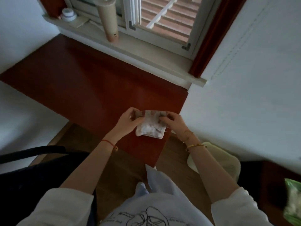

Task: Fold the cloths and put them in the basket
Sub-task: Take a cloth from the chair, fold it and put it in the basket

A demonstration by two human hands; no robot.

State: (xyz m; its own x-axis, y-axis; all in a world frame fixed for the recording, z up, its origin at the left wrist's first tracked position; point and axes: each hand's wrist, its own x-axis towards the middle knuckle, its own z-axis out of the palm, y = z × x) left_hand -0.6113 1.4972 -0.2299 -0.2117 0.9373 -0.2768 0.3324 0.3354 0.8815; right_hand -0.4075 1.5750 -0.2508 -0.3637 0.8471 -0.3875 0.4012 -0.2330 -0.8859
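Both hands are working on one small pale cloth [150,126]. The left hand [130,119] is pinching its upper left corner between curled fingers and thumb, and the right hand [172,121] is gripping the upper right corner the same way, so the piece is hanging in the air between them, touching no surface, in front of the red wall panel [97,79] under the windowsill [130,44]. It is looking thick and roughly square, so the folding step is probably nearing its end, with one more halving or a squaring of edges remaining. Next, the hands are likely going to need to bring the two held corners together without letting the lower edge splay, then carry the bundle to the basket. No basket is showing plainly; a pale rounded object [216,162] under the right forearm could be it, but I cannot tell. Room is opening forward and downward over the wooden floor [114,160]. A dark curved piece of furniture [32,152] is crowding the left side, the white wall [244,95] is closing in on the right, and a tall cup [109,18] is standing on the sill, well apart from the hands.
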